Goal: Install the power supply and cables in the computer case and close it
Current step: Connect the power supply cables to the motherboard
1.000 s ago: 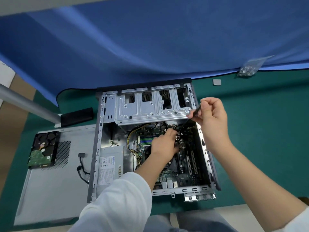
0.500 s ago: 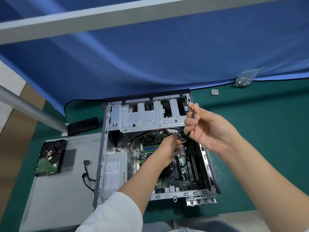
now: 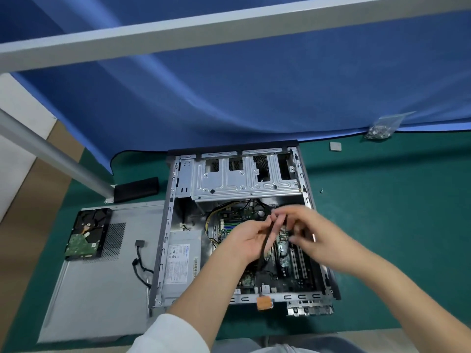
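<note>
Both hands have come together above the open computer case [image 3: 175, 225], fingers [image 3: 276, 221] pinching a black cable [image 3: 265, 247] whose orange plug [image 3: 263, 302] dangles below them; power supply [image 3: 182, 261] seated leftward, cabling and closing remain.

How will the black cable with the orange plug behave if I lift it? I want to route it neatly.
Probably floppy: the cable sags from the hands down over the case. The orange plug dangles at its end, so it may swing. It looks thin and light, though the hands are blurred.
</note>
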